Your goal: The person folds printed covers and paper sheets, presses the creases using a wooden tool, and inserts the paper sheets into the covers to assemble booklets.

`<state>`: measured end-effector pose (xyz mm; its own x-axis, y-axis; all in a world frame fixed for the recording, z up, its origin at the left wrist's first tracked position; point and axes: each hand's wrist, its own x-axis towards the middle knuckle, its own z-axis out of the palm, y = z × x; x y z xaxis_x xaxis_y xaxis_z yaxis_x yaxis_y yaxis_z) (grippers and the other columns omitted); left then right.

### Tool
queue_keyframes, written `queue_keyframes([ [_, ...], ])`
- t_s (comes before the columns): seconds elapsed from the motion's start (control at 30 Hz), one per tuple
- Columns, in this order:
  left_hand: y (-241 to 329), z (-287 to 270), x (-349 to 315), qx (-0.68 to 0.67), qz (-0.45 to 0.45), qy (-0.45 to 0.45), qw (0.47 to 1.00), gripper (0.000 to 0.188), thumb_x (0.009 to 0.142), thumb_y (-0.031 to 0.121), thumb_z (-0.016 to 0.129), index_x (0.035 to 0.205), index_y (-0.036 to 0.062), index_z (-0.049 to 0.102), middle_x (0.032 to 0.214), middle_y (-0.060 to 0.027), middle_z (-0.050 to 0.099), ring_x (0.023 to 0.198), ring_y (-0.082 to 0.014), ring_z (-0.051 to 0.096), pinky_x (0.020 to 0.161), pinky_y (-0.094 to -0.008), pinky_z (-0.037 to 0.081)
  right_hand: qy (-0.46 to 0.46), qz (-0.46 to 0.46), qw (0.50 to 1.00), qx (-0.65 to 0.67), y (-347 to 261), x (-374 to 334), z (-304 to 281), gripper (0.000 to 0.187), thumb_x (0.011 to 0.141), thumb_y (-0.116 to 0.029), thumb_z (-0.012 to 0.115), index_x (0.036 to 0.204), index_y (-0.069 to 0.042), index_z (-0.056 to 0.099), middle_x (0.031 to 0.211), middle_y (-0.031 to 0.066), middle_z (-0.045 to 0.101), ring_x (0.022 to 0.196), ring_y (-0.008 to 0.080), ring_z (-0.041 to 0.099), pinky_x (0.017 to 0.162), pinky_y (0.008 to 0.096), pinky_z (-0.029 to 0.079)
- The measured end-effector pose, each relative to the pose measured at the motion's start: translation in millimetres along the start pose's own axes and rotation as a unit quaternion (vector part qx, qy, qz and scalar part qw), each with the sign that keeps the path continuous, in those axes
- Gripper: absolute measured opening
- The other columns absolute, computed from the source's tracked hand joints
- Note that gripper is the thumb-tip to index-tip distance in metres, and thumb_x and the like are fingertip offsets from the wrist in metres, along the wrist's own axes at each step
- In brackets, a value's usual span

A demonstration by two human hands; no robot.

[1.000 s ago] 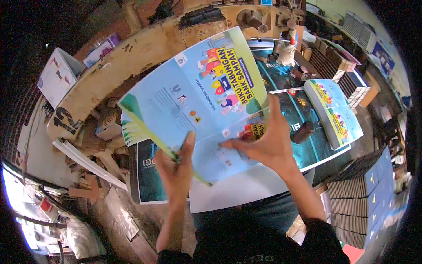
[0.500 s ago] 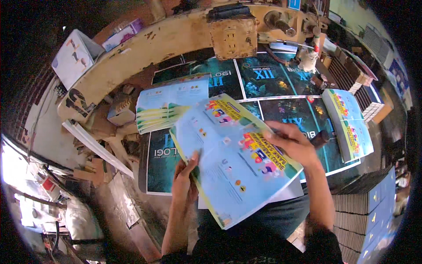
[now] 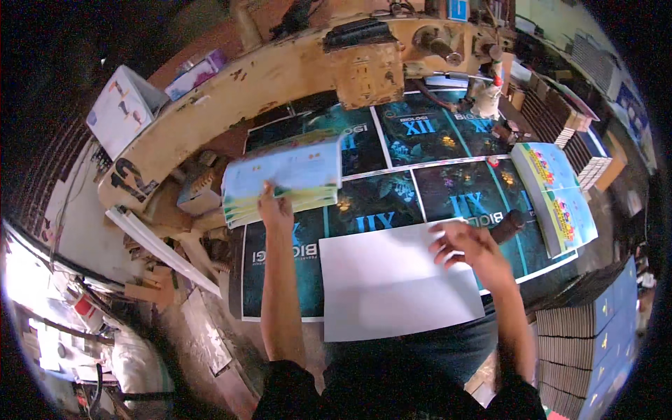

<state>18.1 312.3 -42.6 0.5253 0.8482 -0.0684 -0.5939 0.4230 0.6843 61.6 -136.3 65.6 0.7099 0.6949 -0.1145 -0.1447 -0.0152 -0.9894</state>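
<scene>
My left hand [image 3: 276, 208] is at the near edge of a stack of blue, yellow and green printed booklets [image 3: 287, 164] at the left of the table. Its fingers close on the top booklet, whose right end is blurred. Over the far right part of a blank white sheet [image 3: 392, 280], my right hand [image 3: 469, 246] hovers with its fingers apart and holds nothing. That sheet lies at the near edge of the table, on large dark teal printed cover sheets [image 3: 378, 199]. Whether the right fingertips touch the paper is unclear.
A second stack of blue and yellow booklets [image 3: 556, 199] lies at the right. Beyond the table runs a worn beige machine arm [image 3: 280, 73] with a box-like head [image 3: 364, 73]. Tall stacks of blue-covered books [image 3: 595, 350] stand at lower right. A dark knob [image 3: 511, 222] rises near my right hand.
The booklet held in both hands has left my lap area and gone to the left stack with my left hand. My right hand has let go, and the white sheet is uncovered.
</scene>
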Motion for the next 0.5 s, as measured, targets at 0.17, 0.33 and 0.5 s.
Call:
queue_keyframes([
  [0.17,26,-14,15,0.114,-0.037,0.081,0.990,0.013,0.096,0.022,0.066,0.097,0.0090,0.064,0.082,-0.0039,0.065,0.065,-0.0150,0.059,0.054,-0.0294,0.048,0.006,-0.004,0.999,-0.040,22,-49,-18,0.025,0.096,-0.022,0.067,0.110,-0.001,0.066,0.093,0.0070,0.070,0.081,0.0133,0.066,0.069,0.0260,0.052],
  [0.33,48,12,-47,0.511,0.107,-0.043,0.852,0.039,0.092,0.025,0.068,0.119,-0.0015,0.060,0.107,-0.0165,0.065,0.101,-0.0351,0.061,0.092,-0.0494,0.047,0.145,0.002,0.987,-0.069,43,-92,-42,0.016,0.094,-0.014,0.068,0.104,0.000,0.068,0.081,0.0044,0.068,0.073,0.0103,0.065,0.065,0.0243,0.051],
  [0.5,9,65,-48,0.642,0.379,-0.087,0.661,0.047,0.084,0.026,0.077,0.119,-0.0023,0.060,0.117,-0.0216,0.062,0.107,-0.0394,0.060,0.098,-0.0459,0.045,0.247,-0.039,0.965,-0.085,79,-87,-64,0.011,0.093,-0.009,0.068,0.098,0.000,0.069,0.080,0.0029,0.067,0.075,0.0094,0.062,0.065,0.0260,0.054],
])
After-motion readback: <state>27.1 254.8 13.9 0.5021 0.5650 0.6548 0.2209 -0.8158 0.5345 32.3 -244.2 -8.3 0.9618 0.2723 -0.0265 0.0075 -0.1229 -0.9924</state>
